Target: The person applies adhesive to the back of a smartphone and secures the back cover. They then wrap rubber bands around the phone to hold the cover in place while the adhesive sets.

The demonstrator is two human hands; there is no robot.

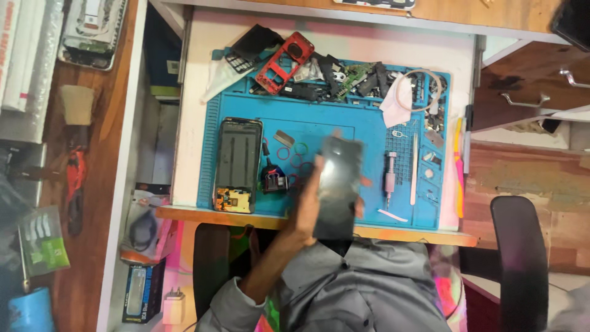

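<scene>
Over the blue mat (369, 132), my left hand (305, 209) grips a dark phone panel (337, 187), fingers closed round its edge. Beside it, an opened phone (237, 163) lies on the mat, insides showing.

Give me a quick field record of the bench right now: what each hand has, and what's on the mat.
left hand: holds a dark phone panel raised above the mat, blurred
right hand: not in view
work surface: blue repair mat on a white desk
left of panel: opened phone lying flat, internals showing at its lower end
beside it: small black part with wires
right of panel: silver screwdriver, white tweezers
mat top edge: red phone frame, circuit board and dark parts, white cloth
</scene>
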